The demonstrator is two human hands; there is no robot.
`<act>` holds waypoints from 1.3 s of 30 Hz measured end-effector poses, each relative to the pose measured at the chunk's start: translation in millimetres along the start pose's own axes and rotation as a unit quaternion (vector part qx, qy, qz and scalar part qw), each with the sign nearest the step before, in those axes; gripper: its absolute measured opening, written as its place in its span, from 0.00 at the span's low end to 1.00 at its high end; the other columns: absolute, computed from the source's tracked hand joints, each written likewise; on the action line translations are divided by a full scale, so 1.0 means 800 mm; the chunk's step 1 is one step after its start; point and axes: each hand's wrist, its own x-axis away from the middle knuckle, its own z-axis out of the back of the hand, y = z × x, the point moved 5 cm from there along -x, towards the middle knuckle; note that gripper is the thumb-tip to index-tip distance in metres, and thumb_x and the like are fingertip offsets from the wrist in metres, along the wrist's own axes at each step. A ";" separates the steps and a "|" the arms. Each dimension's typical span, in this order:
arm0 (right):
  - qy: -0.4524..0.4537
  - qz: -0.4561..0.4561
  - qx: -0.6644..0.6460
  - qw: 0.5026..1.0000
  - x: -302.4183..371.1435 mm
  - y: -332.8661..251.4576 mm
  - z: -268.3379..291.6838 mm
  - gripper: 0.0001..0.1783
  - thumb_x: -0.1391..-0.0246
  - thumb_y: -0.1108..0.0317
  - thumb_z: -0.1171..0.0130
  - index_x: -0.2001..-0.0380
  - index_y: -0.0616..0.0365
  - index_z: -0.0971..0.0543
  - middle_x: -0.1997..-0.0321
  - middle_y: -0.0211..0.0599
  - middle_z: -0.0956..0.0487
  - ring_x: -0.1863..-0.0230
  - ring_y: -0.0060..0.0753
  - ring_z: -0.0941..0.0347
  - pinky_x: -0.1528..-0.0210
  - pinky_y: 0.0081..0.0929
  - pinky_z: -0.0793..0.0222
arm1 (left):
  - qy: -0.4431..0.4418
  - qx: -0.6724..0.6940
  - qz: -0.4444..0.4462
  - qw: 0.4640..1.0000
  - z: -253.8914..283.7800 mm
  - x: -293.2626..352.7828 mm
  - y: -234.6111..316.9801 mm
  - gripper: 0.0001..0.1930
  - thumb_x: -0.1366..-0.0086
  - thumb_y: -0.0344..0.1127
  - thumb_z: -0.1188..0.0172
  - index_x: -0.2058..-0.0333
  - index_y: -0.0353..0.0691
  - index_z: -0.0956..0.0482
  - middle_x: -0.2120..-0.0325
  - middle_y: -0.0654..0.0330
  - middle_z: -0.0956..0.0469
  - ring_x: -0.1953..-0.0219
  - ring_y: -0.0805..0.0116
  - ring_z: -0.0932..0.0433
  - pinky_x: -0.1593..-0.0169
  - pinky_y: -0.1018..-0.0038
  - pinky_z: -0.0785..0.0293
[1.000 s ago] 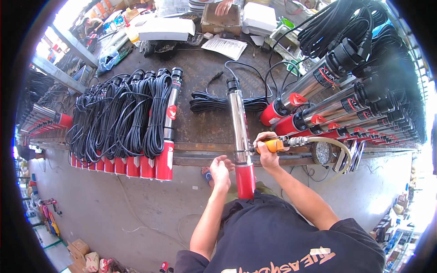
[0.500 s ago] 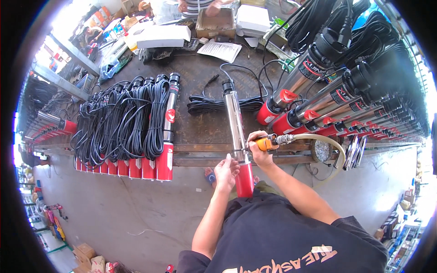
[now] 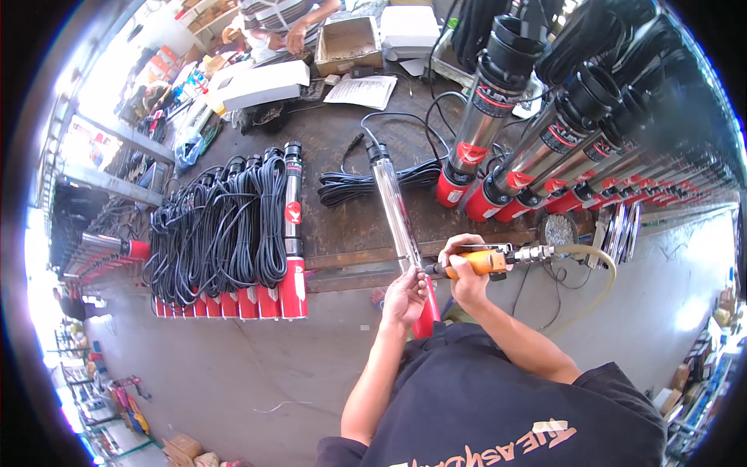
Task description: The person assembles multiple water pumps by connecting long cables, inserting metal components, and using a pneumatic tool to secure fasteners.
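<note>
A submersible pump (image 3: 391, 202), a steel tube with a red lower end, leans over the table edge toward my body. Its black cable (image 3: 373, 184) lies coiled beside its upper part. My right hand (image 3: 467, 279) grips a yellow air screwdriver (image 3: 484, 262) with a hose at its back. The driver's tip points left at the pump, just above the red end. My left hand (image 3: 406, 296) is at that same joint, thumb and fingers pinched close to the tip. Whatever small piece they hold is too hidden to make out.
Finished-looking pumps with bundled black cables (image 3: 222, 226) lie in a row at left. More pumps (image 3: 471, 128) stand at right, near a bowl of small metal parts (image 3: 558, 230). Papers (image 3: 362, 91) and an open carton (image 3: 348, 45) lie at the back, where another person's hands (image 3: 296, 37) show.
The air screwdriver has turned level, its tip now by my left fingers at the pump's joint. My left hand has shifted slightly right. The whole view has turned a little.
</note>
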 end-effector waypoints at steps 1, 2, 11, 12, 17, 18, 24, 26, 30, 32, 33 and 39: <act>0.004 0.003 -0.004 1.000 0.002 -0.002 0.003 0.14 0.46 0.80 0.50 0.56 0.58 0.30 0.61 0.39 0.26 0.66 0.29 0.28 0.60 0.26 0.28 | 0.009 0.000 0.002 1.000 -0.003 0.004 -0.001 0.08 0.28 0.34 0.42 0.59 0.36 0.20 0.71 0.61 0.19 0.73 0.75 0.22 0.69 0.81 0.26; 0.009 0.006 -0.008 1.000 0.003 -0.003 0.007 0.14 0.46 0.80 0.50 0.56 0.58 0.30 0.61 0.39 0.26 0.66 0.29 0.28 0.60 0.26 0.28 | 0.019 -0.003 0.008 1.000 -0.004 0.005 -0.002 0.08 0.28 0.34 0.42 0.59 0.36 0.20 0.72 0.61 0.19 0.73 0.75 0.22 0.70 0.81 0.26; -0.040 0.092 0.072 0.992 0.007 0.026 0.016 0.11 0.42 0.79 0.47 0.56 0.58 0.30 0.59 0.38 0.28 0.63 0.26 0.28 0.58 0.25 0.28 | 0.177 -0.030 0.047 0.983 0.013 -0.031 -0.001 0.10 0.28 0.40 0.41 0.67 0.42 0.25 0.82 0.69 0.30 0.84 0.79 0.36 0.82 0.82 0.42; -0.041 0.094 0.093 0.990 0.002 0.029 0.017 0.11 0.41 0.81 0.48 0.57 0.58 0.31 0.59 0.38 0.28 0.63 0.25 0.28 0.57 0.25 0.28 | 0.178 -0.024 0.044 0.983 0.006 -0.035 0.002 0.09 0.28 0.39 0.41 0.66 0.41 0.26 0.83 0.70 0.32 0.85 0.79 0.38 0.83 0.81 0.43; -0.009 0.032 0.126 0.992 -0.020 0.069 0.031 0.11 0.40 0.81 0.48 0.56 0.57 0.31 0.60 0.35 0.26 0.62 0.24 0.27 0.56 0.24 0.28 | 0.187 0.018 0.038 0.982 0.005 -0.048 0.018 0.09 0.27 0.35 0.50 0.64 0.38 0.25 0.83 0.70 0.37 0.86 0.77 0.43 0.83 0.78 0.48; 0.007 0.002 0.127 0.992 -0.024 0.078 0.036 0.11 0.40 0.81 0.48 0.57 0.56 0.30 0.60 0.35 0.26 0.62 0.24 0.27 0.56 0.24 0.27 | 0.183 -0.030 0.057 0.981 -0.003 -0.048 0.020 0.08 0.29 0.34 0.48 0.65 0.37 0.24 0.84 0.70 0.37 0.86 0.77 0.42 0.82 0.78 0.47; -0.024 0.047 0.099 0.994 -0.041 0.074 0.033 0.12 0.44 0.85 0.45 0.58 0.59 0.27 0.61 0.30 0.24 0.61 0.18 0.25 0.56 0.19 0.27 | 0.275 -0.497 -0.320 0.759 -0.054 -0.075 0.113 0.19 0.37 0.43 0.33 0.62 0.29 0.24 0.74 0.55 0.21 0.75 0.65 0.22 0.68 0.67 0.24; -0.056 0.058 0.111 0.991 -0.032 0.066 0.007 0.11 0.46 0.85 0.44 0.60 0.61 0.25 0.61 0.31 0.23 0.60 0.19 0.25 0.55 0.19 0.28 | 0.340 -0.674 -0.409 0.513 -0.064 -0.103 0.138 0.38 0.48 0.53 0.26 0.48 0.32 0.30 0.56 0.37 0.20 0.54 0.44 0.18 0.47 0.54 0.24; -0.085 0.101 0.156 0.979 -0.027 0.052 0.009 0.10 0.50 0.85 0.42 0.64 0.64 0.23 0.62 0.36 0.21 0.61 0.22 0.24 0.55 0.21 0.27 | 0.285 -0.703 -0.240 0.605 -0.076 -0.129 0.119 0.41 0.51 0.49 0.26 0.45 0.36 0.37 0.60 0.36 0.19 0.55 0.39 0.18 0.47 0.53 0.23; -0.082 0.115 0.174 0.975 -0.025 0.049 0.007 0.10 0.49 0.86 0.43 0.63 0.64 0.24 0.62 0.38 0.22 0.62 0.23 0.24 0.56 0.21 0.26 | 0.294 -0.706 -0.236 0.600 -0.073 -0.128 0.119 0.40 0.52 0.48 0.27 0.46 0.37 0.38 0.61 0.37 0.19 0.56 0.38 0.18 0.48 0.53 0.23; -0.076 0.117 0.173 0.975 -0.027 0.047 0.008 0.10 0.49 0.86 0.43 0.63 0.64 0.25 0.62 0.39 0.22 0.62 0.23 0.24 0.56 0.22 0.26 | 0.298 -0.705 -0.240 0.598 -0.077 -0.129 0.118 0.39 0.52 0.47 0.28 0.47 0.37 0.37 0.61 0.38 0.19 0.56 0.38 0.18 0.48 0.53 0.23; -0.029 0.037 0.047 0.998 -0.041 0.079 0.030 0.11 0.42 0.85 0.50 0.60 0.57 0.33 0.59 0.37 0.26 0.64 0.24 0.28 0.59 0.22 0.29 | 0.306 -0.708 -0.236 0.591 -0.078 -0.128 0.115 0.36 0.51 0.46 0.29 0.48 0.39 0.37 0.63 0.39 0.18 0.58 0.39 0.17 0.50 0.53 0.22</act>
